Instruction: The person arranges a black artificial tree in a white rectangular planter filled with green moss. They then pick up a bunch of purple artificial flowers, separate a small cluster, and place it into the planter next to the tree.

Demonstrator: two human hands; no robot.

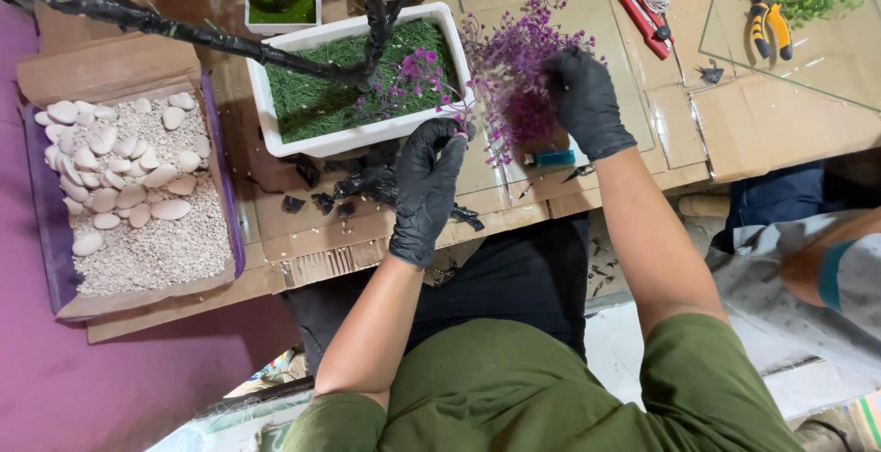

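Near the front edge of the desk [762, 131], just right of the white planter, a bunch of purple artificial flowers [514, 85] sits between both black-gloved hands; the right hand [583, 103] is clenched over the top of the bunch, fingers curled into the sprigs; the left hand [429, 181] pinches a thin stem at the bunch's lower left, fingertips closed on it just beside the planter's front corner. Judging by the grip, the step in hand looks like separating one sprig from the bunch, or seating it at the planter's edge; I cannot tell which. A next move would call for a steady hold on the bunch while the single stem is drawn free without shedding its tiny blossoms.

Touching the flowers on the left, the white planter [275, 108] holds green fake grass [321, 85], a few purple sprigs already standing in it, and a dark wrapped branch [184, 34] that runs toward the left edge; black scraps [321, 202] lie scattered along the front edge below it; a small teal object [555, 157] lies under the right wrist. Farther left, a cardboard tray of white pebbles [128, 186] sits at the desk's left end; toward the far right corner lie a red cutter [642, 16] and yellow-handled pliers [769, 30].
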